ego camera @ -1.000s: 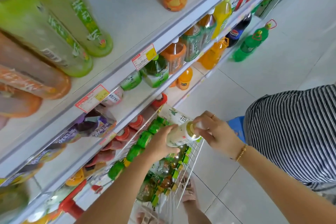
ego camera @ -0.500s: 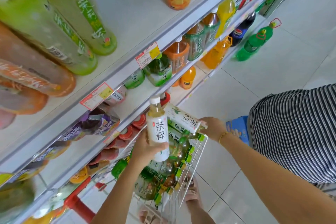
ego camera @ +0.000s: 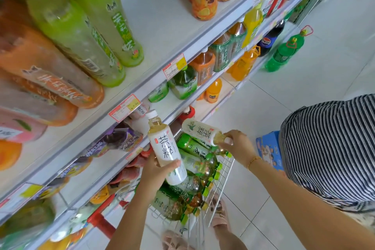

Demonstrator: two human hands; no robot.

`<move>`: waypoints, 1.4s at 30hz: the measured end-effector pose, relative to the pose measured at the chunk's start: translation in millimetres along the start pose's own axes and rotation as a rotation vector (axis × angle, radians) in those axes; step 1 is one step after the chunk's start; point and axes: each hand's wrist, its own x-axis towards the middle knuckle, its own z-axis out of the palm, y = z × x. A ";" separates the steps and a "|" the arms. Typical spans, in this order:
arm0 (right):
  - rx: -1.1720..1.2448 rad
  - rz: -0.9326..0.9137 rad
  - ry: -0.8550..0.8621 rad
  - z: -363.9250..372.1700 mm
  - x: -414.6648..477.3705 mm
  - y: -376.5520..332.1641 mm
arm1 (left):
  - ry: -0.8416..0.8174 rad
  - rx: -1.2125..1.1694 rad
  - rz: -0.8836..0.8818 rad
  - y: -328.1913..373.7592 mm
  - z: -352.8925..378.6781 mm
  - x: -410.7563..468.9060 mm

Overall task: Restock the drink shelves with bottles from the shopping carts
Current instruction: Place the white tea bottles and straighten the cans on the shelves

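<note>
Right now I am holding two pale tea bottles above the shopping cart (ego camera: 222, 184). My left hand (ego camera: 155, 171) is curling round the lower part of the upright tea bottle (ego camera: 165, 148). My right hand (ego camera: 238, 144) is pinching the second tea bottle (ego camera: 199, 131) at its neck, with its body lying tilted over the green-capped bottles in the cart.

I am judging the neck pinch as the weak point: the heavy end is hanging free, so it could twist loose and drop into the cart or onto the floor (ego camera: 284, 95). The upright one, gripped low, could tip or catch its cap on the price tags (ego camera: 124, 107).

White shelf (ego camera: 162, 32) boards are rising in tiers on my left, crowded with bottles. The floor is showing pale glossy tiles, and a blue box (ego camera: 269, 148) is sitting just beside the cart.
</note>
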 end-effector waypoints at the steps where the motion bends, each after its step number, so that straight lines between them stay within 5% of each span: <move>1: -0.019 -0.038 0.012 -7.6 -2.0 -14.8 | -0.008 0.018 0.013 4.6 -2.7 -6.0; 8: -0.390 -0.375 -0.150 -66.5 -46.6 -108.1 | -0.034 0.080 0.121 48.5 -33.4 -59.2; 12: -0.410 -0.533 -0.122 -105.1 -94.6 -140.3 | 0.001 0.048 0.264 94.4 -59.2 -107.3; 24: 0.171 -1.242 0.400 -270.9 -275.3 -329.3 | 0.377 0.030 0.832 230.7 -177.8 -316.6; 31: 0.719 -1.465 0.257 -308.3 -326.2 -414.4 | 0.580 -0.053 1.152 280.7 -228.3 -415.4; 42: 0.602 -1.757 0.536 -300.5 -359.9 -547.3 | 0.853 -0.057 1.365 351.2 -286.8 -476.8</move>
